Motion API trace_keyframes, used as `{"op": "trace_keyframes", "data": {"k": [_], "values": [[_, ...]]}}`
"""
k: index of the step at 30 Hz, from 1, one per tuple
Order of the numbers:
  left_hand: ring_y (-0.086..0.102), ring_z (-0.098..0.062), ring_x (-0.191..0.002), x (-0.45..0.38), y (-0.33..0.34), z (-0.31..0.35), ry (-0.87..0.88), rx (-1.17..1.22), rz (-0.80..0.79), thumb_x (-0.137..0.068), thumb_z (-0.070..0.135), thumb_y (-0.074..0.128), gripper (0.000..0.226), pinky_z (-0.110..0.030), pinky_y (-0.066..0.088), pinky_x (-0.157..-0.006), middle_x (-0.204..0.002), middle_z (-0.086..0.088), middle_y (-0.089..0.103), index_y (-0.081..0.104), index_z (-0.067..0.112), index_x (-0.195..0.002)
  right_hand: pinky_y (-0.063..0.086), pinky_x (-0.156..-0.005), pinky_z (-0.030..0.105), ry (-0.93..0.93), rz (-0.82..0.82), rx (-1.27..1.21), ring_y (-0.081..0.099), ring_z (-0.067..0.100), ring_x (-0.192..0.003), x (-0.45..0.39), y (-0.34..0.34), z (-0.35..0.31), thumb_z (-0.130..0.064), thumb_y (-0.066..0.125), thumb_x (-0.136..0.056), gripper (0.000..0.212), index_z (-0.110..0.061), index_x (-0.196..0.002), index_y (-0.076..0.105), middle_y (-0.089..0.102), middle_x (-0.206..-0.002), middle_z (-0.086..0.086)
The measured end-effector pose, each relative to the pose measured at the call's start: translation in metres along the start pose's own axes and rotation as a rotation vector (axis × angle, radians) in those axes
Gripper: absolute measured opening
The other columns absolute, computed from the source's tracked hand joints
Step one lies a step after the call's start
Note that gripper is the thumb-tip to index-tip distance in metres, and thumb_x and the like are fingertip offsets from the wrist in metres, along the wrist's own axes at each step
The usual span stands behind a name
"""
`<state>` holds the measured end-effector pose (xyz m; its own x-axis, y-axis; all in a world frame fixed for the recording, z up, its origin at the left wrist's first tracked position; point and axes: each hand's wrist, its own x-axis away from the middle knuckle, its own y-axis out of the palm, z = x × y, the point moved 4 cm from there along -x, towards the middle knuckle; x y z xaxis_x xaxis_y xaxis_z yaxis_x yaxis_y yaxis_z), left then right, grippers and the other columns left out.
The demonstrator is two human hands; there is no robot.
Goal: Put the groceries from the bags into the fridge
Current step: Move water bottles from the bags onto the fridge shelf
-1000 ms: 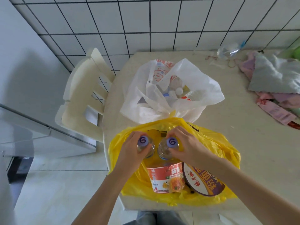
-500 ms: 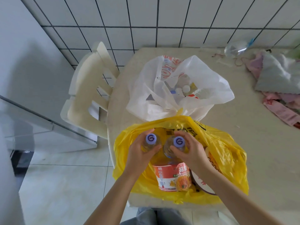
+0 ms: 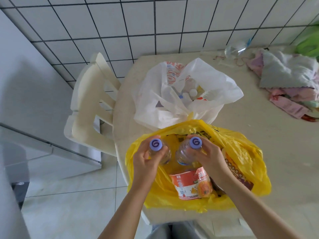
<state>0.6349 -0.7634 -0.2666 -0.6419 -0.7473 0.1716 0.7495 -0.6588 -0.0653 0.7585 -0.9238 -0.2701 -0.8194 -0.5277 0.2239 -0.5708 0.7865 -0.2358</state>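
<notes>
Both clear bottles now sit higher above the yellow bag (image 3: 241,149) at the table's (image 3: 259,135) near-left corner. Left hand (image 3: 146,163) fingers wrap the left bottle (image 3: 159,150); right hand (image 3: 207,157) fingers wrap the right bottle (image 3: 187,152).

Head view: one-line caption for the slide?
Left hand and right hand each grip a purple-capped bottle over the yellow bag; white bag sits behind it.

1 head view — looks steeply down, close above the table (image 3: 259,152).
</notes>
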Motion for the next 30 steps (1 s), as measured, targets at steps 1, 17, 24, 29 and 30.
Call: {"op": "trace_keyframes", "data": {"k": [1, 17, 24, 29, 30], "values": [[0.065, -0.002, -0.093, 0.002, -0.003, 0.007, 0.008, 0.008, 0.017, -0.079, 0.012, 0.077, 0.027, -0.017, 0.052, -0.077, -0.097, 0.008, 0.072, 0.07, 0.022, -0.103, 0.054, -0.078, 0.018, -0.022, 0.026, -0.037, 0.065, 0.008, -0.101, 0.006, -0.001, -0.011, -0.011, 0.07, -0.084, 0.033, -0.022, -0.114, 0.065, 0.07, -0.108, -0.006], [0.065, -0.006, -0.091, 0.119, -0.058, 0.086, 0.179, 0.154, 0.137, -0.072, 0.01, 0.082, 0.035, -0.016, 0.05, -0.074, -0.095, 0.01, 0.073, 0.072, 0.031, -0.096, 0.049, -0.072, 0.013, -0.313, 0.132, -0.155, 0.067, 0.002, -0.092, 0.161, -0.021, -0.112, -0.007, 0.067, -0.086, 0.027, -0.016, -0.112, 0.067, 0.073, -0.098, -0.011], [0.063, -0.004, -0.078, 0.241, -0.099, 0.067, 0.17, 0.159, 0.215, -0.064, 0.03, 0.078, 0.033, -0.012, 0.047, -0.067, -0.085, 0.006, 0.072, 0.073, 0.02, -0.095, 0.052, -0.079, 0.036, -0.415, -0.001, -0.12, 0.067, 0.015, -0.096, 0.257, -0.015, -0.091, -0.021, 0.074, -0.08, 0.035, -0.025, -0.109, 0.054, 0.068, -0.105, -0.005], [0.058, -0.004, -0.07, 0.327, -0.141, 0.046, 0.135, 0.125, 0.332, -0.067, 0.029, 0.079, 0.014, -0.013, 0.044, -0.064, -0.078, 0.004, 0.067, 0.073, 0.029, -0.08, 0.052, -0.086, 0.048, -0.432, -0.157, -0.002, 0.064, 0.021, -0.1, 0.324, 0.011, -0.086, -0.029, 0.073, -0.078, 0.03, -0.034, -0.104, 0.061, 0.067, -0.104, -0.005], [0.059, -0.003, -0.07, 0.343, -0.151, 0.043, 0.128, 0.121, 0.363, -0.067, 0.028, 0.08, 0.014, -0.013, 0.045, -0.065, -0.08, 0.001, 0.069, 0.073, 0.032, -0.078, 0.051, -0.088, 0.05, -0.434, -0.201, 0.017, 0.063, 0.022, -0.101, 0.336, 0.019, -0.086, -0.029, 0.073, -0.078, 0.029, -0.033, -0.105, 0.062, 0.067, -0.104, -0.003]]}}
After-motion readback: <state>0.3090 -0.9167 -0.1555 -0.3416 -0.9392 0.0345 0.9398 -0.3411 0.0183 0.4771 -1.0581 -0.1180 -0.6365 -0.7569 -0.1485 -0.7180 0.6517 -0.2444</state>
